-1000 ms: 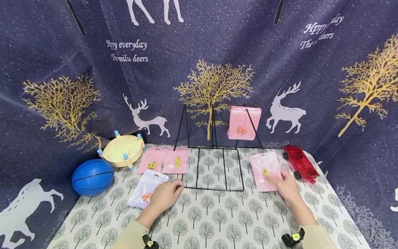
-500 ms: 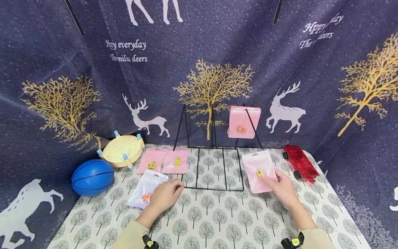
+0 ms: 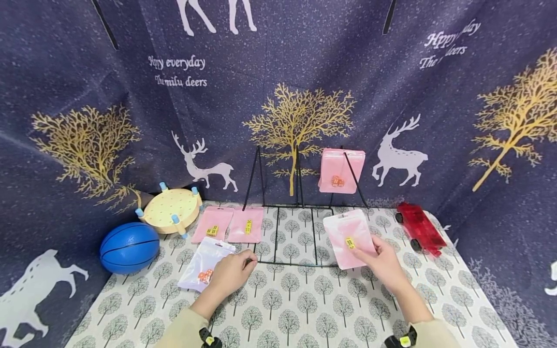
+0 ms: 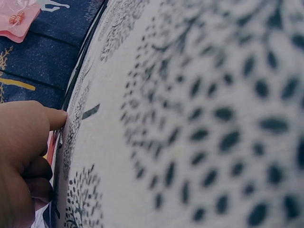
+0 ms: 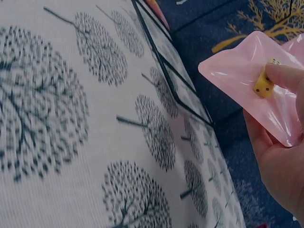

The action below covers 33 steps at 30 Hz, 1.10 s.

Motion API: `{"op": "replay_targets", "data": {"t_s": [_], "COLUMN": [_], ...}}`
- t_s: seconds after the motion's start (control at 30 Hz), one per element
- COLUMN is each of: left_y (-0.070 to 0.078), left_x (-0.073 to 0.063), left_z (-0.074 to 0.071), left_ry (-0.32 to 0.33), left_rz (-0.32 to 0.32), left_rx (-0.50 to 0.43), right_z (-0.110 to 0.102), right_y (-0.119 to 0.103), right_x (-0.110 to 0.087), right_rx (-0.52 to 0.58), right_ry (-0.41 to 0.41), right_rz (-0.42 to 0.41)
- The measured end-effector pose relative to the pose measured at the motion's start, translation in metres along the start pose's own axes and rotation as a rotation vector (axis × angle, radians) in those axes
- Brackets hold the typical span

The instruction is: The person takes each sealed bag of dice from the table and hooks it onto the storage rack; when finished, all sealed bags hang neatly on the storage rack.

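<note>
My right hand (image 3: 385,263) pinches a pink zip bag (image 3: 344,227) by its right edge, thumb in front and fingers behind. Yellow dice (image 5: 264,85) show through the plastic beside the thumb. The bag is held up near the front right corner of a black wire rack (image 3: 296,265). My left hand (image 3: 232,270), fingers loosely curled, rests at the rack's front left corner; its fingertip is right by the wire in the left wrist view. Partly under that hand lies a pale purple zip bag (image 3: 202,261) with orange dice. Another pink bag (image 3: 344,166) with orange dice hangs on the rack's right side.
Two pink bags with yellow dice, a left one (image 3: 213,220) and a right one (image 3: 237,224), lie left of the rack. A blue ball (image 3: 129,248) and a round wooden board (image 3: 171,208) with blue-tipped legs stand farther left. A red toy car (image 3: 419,227) sits at right.
My right hand has carried the pink bag leftward toward the rack and tilted it a little. The left hand has stayed in place.
</note>
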<state>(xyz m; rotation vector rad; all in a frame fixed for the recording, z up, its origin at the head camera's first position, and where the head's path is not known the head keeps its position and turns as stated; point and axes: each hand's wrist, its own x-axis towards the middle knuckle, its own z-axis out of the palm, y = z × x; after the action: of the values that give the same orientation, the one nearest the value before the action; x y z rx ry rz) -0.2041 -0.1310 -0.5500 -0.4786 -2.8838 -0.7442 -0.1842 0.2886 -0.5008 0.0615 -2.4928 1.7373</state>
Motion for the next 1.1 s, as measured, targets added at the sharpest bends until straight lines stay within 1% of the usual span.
{"op": "replay_targets", "data": {"t_s": [0.17, 0.27, 0.33, 0.43, 0.5, 0.63, 0.8, 1.0, 1.1], "left_y": [0.000, 0.001, 0.001, 0.001, 0.001, 0.001, 0.001, 0.001, 0.001], "left_x": [0.000, 0.000, 0.000, 0.000, 0.000, 0.000, 0.000, 0.000, -0.001], "left_z": [0.000, -0.001, -0.001, -0.002, -0.002, -0.001, -0.001, -0.001, -0.001], "left_ry": [-0.004, -0.004, 0.000, 0.003, 0.008, 0.010, 0.005, -0.004, 0.006], "left_rz": [0.001, 0.003, 0.011, 0.018, 0.022, 0.019, 0.009, 0.009, 0.018], "left_rx": [0.000, -0.004, -0.007, -0.008, -0.007, -0.010, -0.010, -0.003, -0.005], "right_z": [0.006, 0.008, 0.009, 0.012, 0.015, 0.020, 0.027, 0.037, 0.041], "right_y": [-0.007, -0.013, -0.017, -0.024, -0.029, -0.039, -0.048, -0.059, -0.067], "right_x": [-0.001, -0.002, -0.003, -0.004, -0.004, -0.006, -0.005, -0.002, -0.003], "right_rx": [-0.051, -0.079, -0.078, -0.041, 0.007, 0.066, 0.058, 0.119, 0.122], "right_ry": [-0.006, -0.002, 0.001, -0.009, -0.030, -0.059, -0.069, -0.094, -0.098], "right_rz": [0.005, -0.030, -0.064, -0.112, -0.140, -0.196, -0.266, -0.357, -0.371]}}
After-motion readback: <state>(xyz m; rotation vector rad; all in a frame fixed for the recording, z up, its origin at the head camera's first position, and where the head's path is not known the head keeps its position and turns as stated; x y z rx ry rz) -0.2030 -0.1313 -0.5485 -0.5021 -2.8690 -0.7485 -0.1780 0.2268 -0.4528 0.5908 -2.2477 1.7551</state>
